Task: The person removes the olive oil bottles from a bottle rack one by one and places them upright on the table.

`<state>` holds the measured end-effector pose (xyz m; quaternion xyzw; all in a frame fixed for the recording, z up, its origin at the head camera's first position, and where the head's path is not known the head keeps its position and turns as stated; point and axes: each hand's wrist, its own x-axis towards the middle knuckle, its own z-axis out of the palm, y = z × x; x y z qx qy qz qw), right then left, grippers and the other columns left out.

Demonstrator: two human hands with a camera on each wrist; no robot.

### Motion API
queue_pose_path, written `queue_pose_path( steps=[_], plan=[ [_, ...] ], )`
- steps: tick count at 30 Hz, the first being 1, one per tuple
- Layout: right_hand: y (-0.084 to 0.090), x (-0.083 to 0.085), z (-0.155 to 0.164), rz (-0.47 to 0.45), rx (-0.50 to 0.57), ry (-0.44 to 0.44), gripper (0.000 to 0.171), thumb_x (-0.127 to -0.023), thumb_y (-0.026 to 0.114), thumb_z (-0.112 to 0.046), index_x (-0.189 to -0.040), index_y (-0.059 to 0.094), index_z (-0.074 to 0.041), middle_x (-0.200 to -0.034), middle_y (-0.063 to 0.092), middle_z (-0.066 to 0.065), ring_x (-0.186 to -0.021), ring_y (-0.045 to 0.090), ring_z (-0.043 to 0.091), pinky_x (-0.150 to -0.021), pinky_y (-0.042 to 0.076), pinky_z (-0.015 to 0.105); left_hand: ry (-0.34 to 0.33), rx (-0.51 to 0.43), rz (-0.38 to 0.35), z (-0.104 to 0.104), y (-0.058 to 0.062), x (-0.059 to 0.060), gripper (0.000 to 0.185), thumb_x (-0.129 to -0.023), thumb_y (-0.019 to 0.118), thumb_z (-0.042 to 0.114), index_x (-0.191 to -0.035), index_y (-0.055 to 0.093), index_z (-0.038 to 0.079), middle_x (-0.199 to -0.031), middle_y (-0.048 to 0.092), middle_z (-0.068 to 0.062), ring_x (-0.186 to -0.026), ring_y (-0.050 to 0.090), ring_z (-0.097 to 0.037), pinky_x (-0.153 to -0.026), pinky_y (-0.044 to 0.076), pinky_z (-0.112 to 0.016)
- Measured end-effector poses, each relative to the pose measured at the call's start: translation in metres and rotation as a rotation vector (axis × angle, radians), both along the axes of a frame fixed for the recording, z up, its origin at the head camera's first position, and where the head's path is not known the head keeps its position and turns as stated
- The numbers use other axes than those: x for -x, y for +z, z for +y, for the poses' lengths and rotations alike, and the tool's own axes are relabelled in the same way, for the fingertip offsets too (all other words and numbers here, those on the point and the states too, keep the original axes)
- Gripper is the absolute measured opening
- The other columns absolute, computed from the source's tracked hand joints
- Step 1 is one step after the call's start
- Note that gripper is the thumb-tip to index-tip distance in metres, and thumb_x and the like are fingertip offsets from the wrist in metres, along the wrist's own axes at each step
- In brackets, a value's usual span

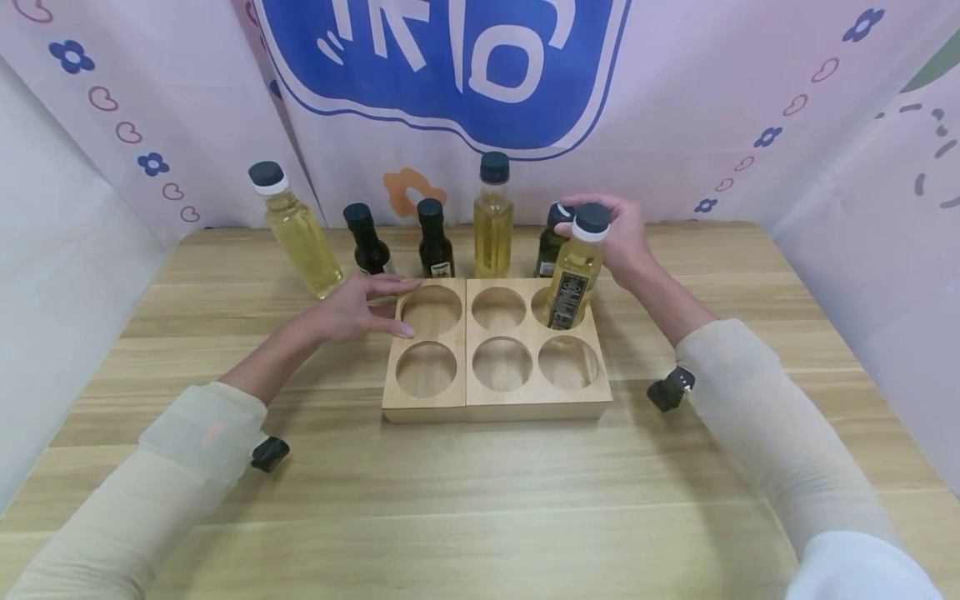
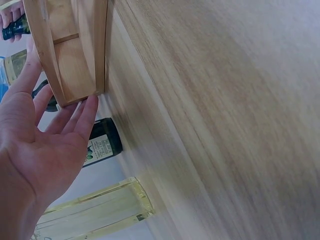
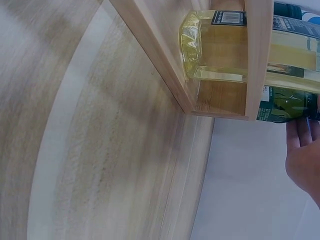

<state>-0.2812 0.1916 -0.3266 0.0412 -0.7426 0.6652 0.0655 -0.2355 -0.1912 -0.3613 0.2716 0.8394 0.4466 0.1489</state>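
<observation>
A light wooden bench (image 1: 480, 500) carries everything, with a pink printed backdrop (image 1: 712, 100) hung behind it. In the middle of the bench sits a wooden rack (image 1: 498, 400) with six round holes in two rows. Five of the holes hold nothing; the far right hole holds a yellow oil bottle (image 1: 573, 279) with a dark label and a dark cap on a white collar, standing slightly tilted in the hole. The right wrist view shows the base of this bottle (image 3: 215, 50) down inside the rack's frame.

Behind the rack stands a row of bottles on the bench: a tall yellow bottle (image 1: 298, 233) at the far left, leaning; two small dark bottles (image 1: 367, 242) (image 1: 435, 242); a tall yellow bottle (image 1: 492, 218) upright just behind the rack; and a small dark green bottle (image 1: 551, 246) just behind the bottle in the rack.

The right hand (image 1: 618, 233) is at the top of the bottle in the rack, its fingers curled about the cap and neck. The left hand (image 1: 352, 310) lies flat beside the rack's left edge, fingers (image 2: 85, 117) straight and loosely together, their tips touching the rack's side; it holds nothing
</observation>
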Motion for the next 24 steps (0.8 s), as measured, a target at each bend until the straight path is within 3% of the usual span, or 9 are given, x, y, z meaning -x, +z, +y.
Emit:
queue_pose_path(
  steps=[5,10,18,24],
  plan=[
    [0.001,0.000,0.002,-0.004,0.024,0.020,0.054,-0.078,0.084,0.013,-0.128,0.071,-0.004,-0.138,0.065,0.020,-0.130,0.060,0.028,-0.113,0.048,0.034,0.019,-0.017,-0.049,0.001,0.000,0.000,0.071,-0.085,0.084,-0.001,-0.147,0.050,-0.006,-0.157,0.040,-0.030,-0.149,0.033,-0.044,-0.113,0.046,-0.052],
    [0.002,-0.002,0.003,0.010,0.026,0.052,0.059,-0.079,0.082,0.014,-0.134,0.067,-0.002,-0.143,0.059,0.023,-0.136,0.056,0.029,-0.116,0.045,0.033,0.024,-0.032,-0.074,0.001,0.000,-0.001,0.070,-0.086,0.082,-0.002,-0.148,0.049,-0.007,-0.158,0.038,-0.031,-0.151,0.031,-0.044,-0.114,0.046,-0.051],
    [0.005,-0.007,0.007,0.030,0.104,0.092,0.057,-0.082,0.074,0.021,-0.133,0.067,-0.002,-0.124,0.074,0.010,-0.115,0.069,0.018,-0.097,0.058,0.023,0.013,-0.033,-0.058,0.000,-0.001,-0.001,0.070,-0.086,0.082,-0.003,-0.147,0.049,-0.008,-0.157,0.039,-0.031,-0.149,0.033,-0.044,-0.113,0.046,-0.050],
    [0.006,-0.013,0.014,0.066,0.109,0.087,0.053,-0.084,0.068,0.024,-0.130,0.069,-0.003,-0.121,0.075,0.008,-0.108,0.071,0.011,-0.098,0.057,0.022,0.011,-0.038,-0.055,0.000,-0.002,-0.001,0.071,-0.086,0.082,-0.003,-0.148,0.048,-0.007,-0.157,0.040,-0.030,-0.149,0.034,-0.044,-0.112,0.047,-0.050]
  ],
)
